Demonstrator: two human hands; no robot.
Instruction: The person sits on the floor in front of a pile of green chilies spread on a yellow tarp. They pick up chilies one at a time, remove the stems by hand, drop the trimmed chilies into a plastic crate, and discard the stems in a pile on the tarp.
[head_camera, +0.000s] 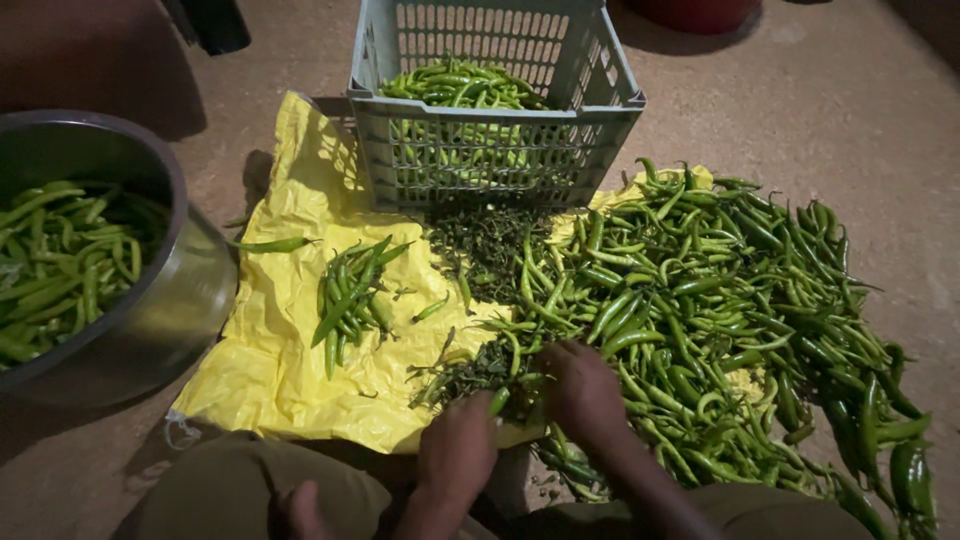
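Head view, looking down: my left hand (457, 448) is curled around a green chilli (498, 400), whose tip pokes out past my fingers. My right hand (583, 388) sits just beside it, fingers bent down among the chillies, but whether it grips one I cannot tell. Right under and ahead of both hands lies a litter of dark stems (487, 245) on a yellow plastic sheet (270, 370). To the right of my right hand spreads a big heap of green chillies (720, 300), reaching out onto the bare floor (850, 110). Left of my left hand, well apart, rests a small pile of chillies (350, 295) on the sheet. Farther ahead stands a grey plastic crate (495, 150) with chillies inside. Far to the left is a metal pot (185, 290), also holding chillies.
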